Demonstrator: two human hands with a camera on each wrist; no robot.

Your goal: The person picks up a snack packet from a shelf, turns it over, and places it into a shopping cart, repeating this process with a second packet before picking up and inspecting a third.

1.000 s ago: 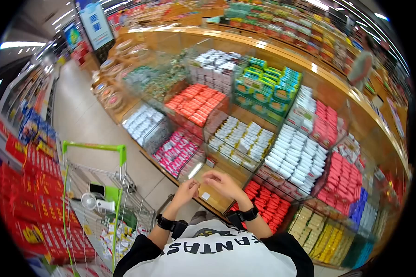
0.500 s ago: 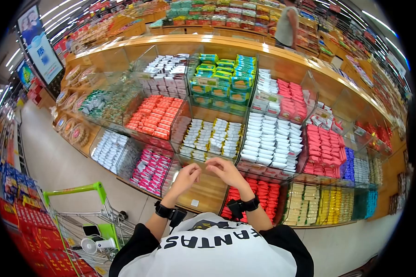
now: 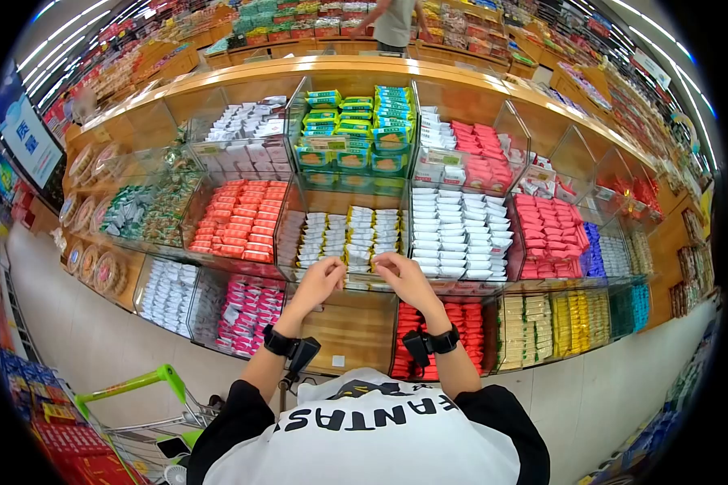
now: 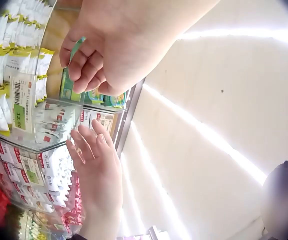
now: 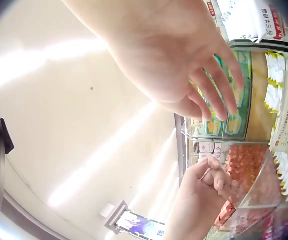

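Both hands are raised in front of the body, over a shelf of wrapped snacks. My left hand has its fingers loosely curled, with nothing visible in them; the right wrist view shows its bent fingers from the side. A short distance to the right, my right hand is relaxed, its fingers slightly bent and spread, holding nothing. Beyond the hands are white-and-yellow packets in a clear bin, with a price tag on its front. Below the hands lies a wooden compartment floor.
Clear-walled bins hold orange packets, green packs, white packets and red packets. A shopping cart stands at the lower left. Round baskets sit on the left end. Another person is beyond the shelf.
The head view has swung to the right and squared up with the shelf, so the cart has slid toward the lower left corner. Both hands stay raised, now overlapping the white-and-yellow packets' front.
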